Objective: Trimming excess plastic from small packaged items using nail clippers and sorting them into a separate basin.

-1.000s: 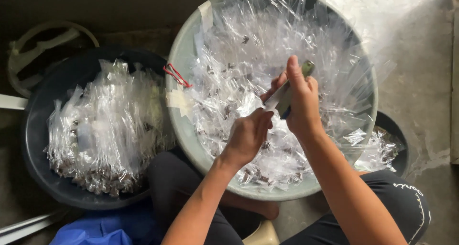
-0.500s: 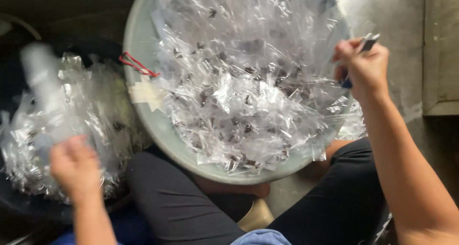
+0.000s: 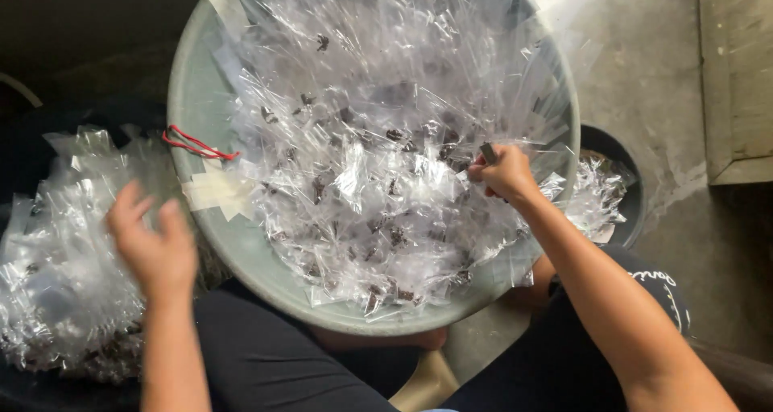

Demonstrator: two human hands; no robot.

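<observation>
Your right hand [image 3: 503,173] is closed around a small grey tool [image 3: 489,152] over the clear plastic packets [image 3: 378,162] in the round grey basin [image 3: 201,106]. Your left hand [image 3: 153,247], open and empty, hovers above the packets at the left side [image 3: 56,259].

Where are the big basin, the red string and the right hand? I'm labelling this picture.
basin [image 3: 187,114]: head view, on the bare left rim.
red string [image 3: 196,145]: head view, on the middle of the loop at the rim.
right hand [image 3: 503,173]: head view, on the back of the closed hand over the bags.
</observation>
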